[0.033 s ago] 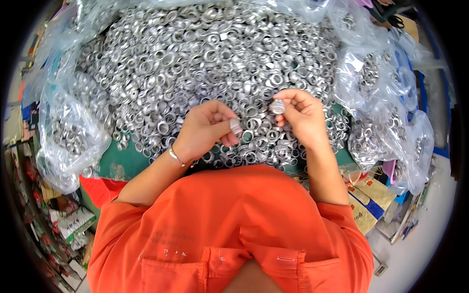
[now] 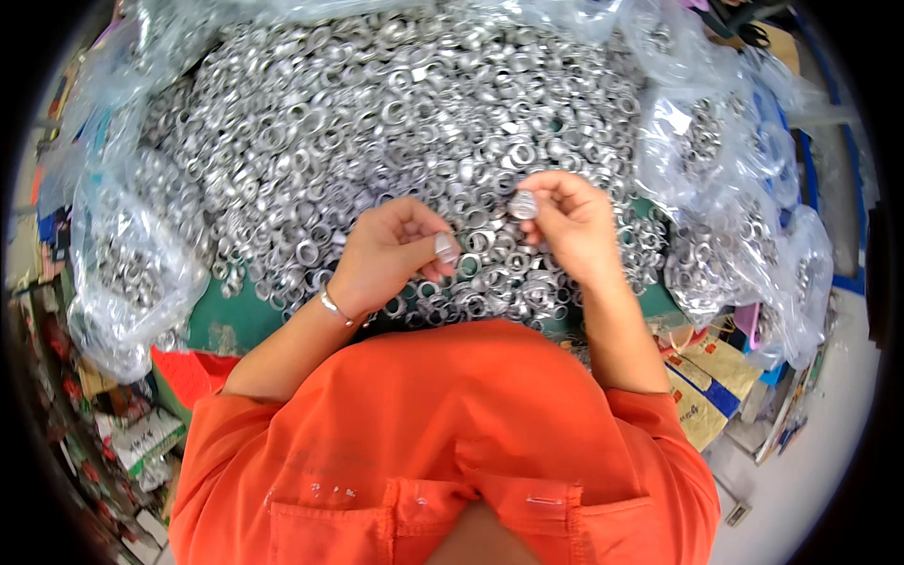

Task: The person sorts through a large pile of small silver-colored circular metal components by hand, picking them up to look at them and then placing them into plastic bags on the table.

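Observation:
A wide heap of silver-coloured metal rings (image 2: 311,122) lies in front of me. Over its near part, my left hand (image 2: 400,250) pinches one ring (image 2: 445,249) with a broad top between thumb and fingers. To the right and slightly farther off, my right hand (image 2: 570,221) holds another ring (image 2: 524,204), whose wide face looks ridged. Both hands stay apart from each other, above the loose rings. The bands of the two held rings are mostly hidden by my fingers.
Clear plastic bags with rings inside stand at the left (image 2: 141,273) and the right (image 2: 725,207) of the heap. Green tabletop (image 2: 231,315) shows along the near edge. A red thing (image 2: 193,372) hangs at the left, and a yellow and blue package (image 2: 711,386) lies low at the right.
Both hands, each still holding its ring, sit slightly farther left in the picture. The whole scene has shifted a little the same way. The heap looks unchanged.

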A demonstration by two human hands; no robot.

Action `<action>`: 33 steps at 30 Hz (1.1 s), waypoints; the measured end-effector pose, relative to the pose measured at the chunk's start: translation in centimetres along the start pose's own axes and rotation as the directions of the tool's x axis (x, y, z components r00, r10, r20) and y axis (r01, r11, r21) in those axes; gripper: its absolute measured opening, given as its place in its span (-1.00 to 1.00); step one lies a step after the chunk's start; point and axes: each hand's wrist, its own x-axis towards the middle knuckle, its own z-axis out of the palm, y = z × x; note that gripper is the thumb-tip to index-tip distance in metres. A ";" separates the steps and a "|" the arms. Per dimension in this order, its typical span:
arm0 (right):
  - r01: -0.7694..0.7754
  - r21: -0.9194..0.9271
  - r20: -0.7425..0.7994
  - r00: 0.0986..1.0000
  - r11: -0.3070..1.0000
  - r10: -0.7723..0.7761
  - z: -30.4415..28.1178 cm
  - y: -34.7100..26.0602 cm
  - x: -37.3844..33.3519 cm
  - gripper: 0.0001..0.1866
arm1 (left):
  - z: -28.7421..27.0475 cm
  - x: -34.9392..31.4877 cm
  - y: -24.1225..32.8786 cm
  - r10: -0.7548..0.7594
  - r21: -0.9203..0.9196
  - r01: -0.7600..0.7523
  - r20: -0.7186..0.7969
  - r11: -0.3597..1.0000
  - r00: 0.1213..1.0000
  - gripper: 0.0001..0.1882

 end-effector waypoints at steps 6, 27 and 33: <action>0.674 -0.416 0.399 0.739 0.611 -0.543 1.6 -1.3 -0.7 -0.67 | 0.7 1.2 -0.9 0.049 -0.063 -0.049 -0.009 0.997 0.999 -0.93; 0.254 -0.922 -0.097 0.581 0.293 -0.808 -9.3 -4.4 -2.7 -0.88 | 1.7 1.6 -1.1 0.610 0.859 -0.511 0.387 0.033 0.691 -0.65; 0.085 -0.867 -0.142 0.903 0.492 -0.406 -6.0 0.5 0.4 -0.91 | 0.4 1.5 -1.3 0.575 0.853 -0.516 0.384 0.077 0.722 -0.75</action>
